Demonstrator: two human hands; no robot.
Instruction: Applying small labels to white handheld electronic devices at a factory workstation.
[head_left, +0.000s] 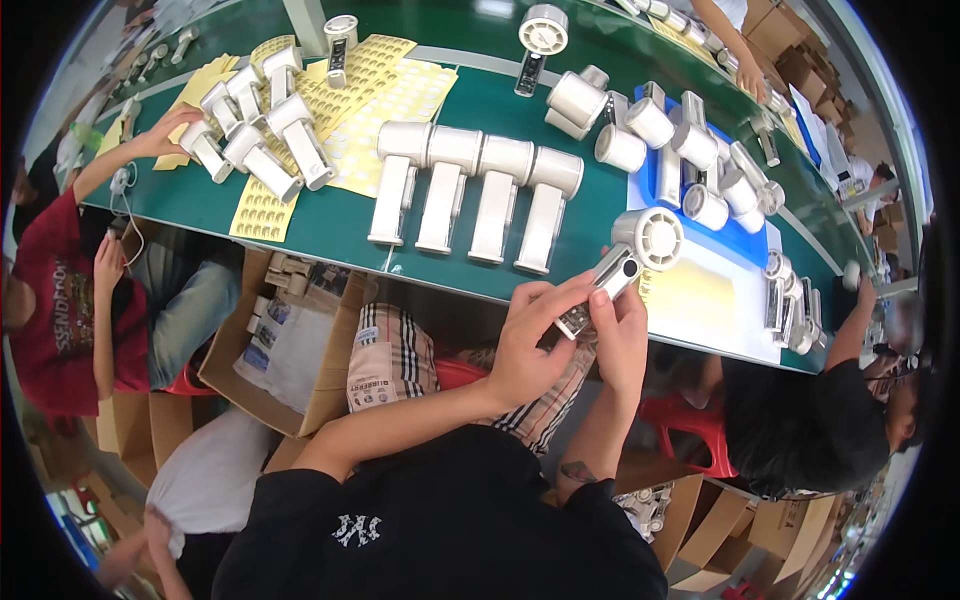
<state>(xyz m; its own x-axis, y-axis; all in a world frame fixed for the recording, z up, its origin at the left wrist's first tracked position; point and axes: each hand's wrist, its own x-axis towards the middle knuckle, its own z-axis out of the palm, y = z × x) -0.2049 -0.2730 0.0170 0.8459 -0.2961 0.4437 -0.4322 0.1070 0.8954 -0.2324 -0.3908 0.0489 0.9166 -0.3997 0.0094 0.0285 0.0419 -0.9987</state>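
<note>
A white handheld fan (650,240) is held at the table's front edge, its round grille up and its dark handle panel turned toward me. My left hand (535,340) is closed around the handle's lower left, fingers at the panel. On the handle's right side my right hand (620,335) grips it, the thumb near the panel's bottom end. Just left of my hands, several white fans (455,150) lie in a neat row on the green table (470,90). A pale yellow sheet (695,300) lies to the right of the held fan.
A blue tray (755,240) piled with fans sits at right. Yellow sticker sheets (385,85) spread under more fans at left, where a co-worker's hand (170,130) reaches in. Another person (820,420) sits at right. Below the table stands an open cardboard box (330,370).
</note>
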